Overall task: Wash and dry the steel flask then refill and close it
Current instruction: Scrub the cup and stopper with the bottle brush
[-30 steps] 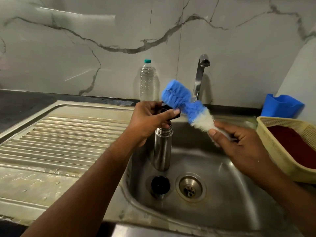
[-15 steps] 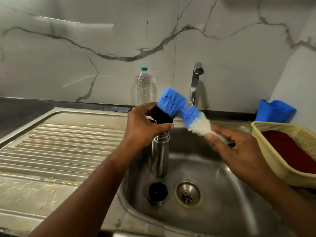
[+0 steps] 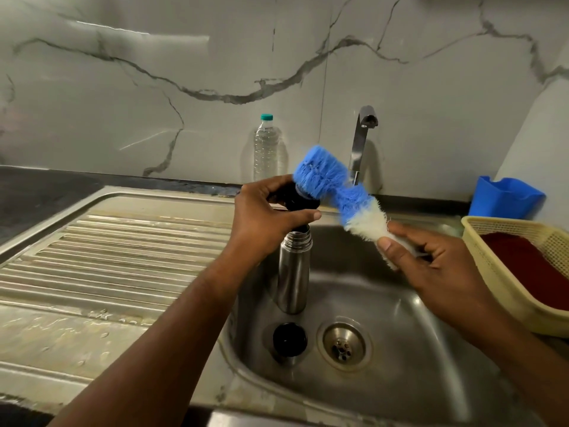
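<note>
The steel flask point(image 3: 292, 278) stands upright in the sink basin point(image 3: 400, 359), its threaded mouth uncovered. Just above it, my left hand point(image 3: 264, 217) grips a black stopper point(image 3: 300, 200). My right hand point(image 3: 431, 260) holds a bottle brush point(image 3: 341, 192) by its white lower bristles. The brush's blue head rests against the stopper. A second black cap point(image 3: 290, 339) lies on the basin floor, left of the drain point(image 3: 344, 343).
The tap point(image 3: 361, 140) rises behind the basin with no water running. A plastic water bottle point(image 3: 265, 149) stands against the marble wall. To the right sit a blue container point(image 3: 505, 197) and a yellow basket point(image 3: 480, 238) holding something red. A wet ribbed draining board point(image 3: 107, 257) lies to the left.
My left hand has lifted the black stopper clear of the flask's neck, leaving the mouth uncovered. The brush stays against the stopper, and the camera has tilted slightly.
</note>
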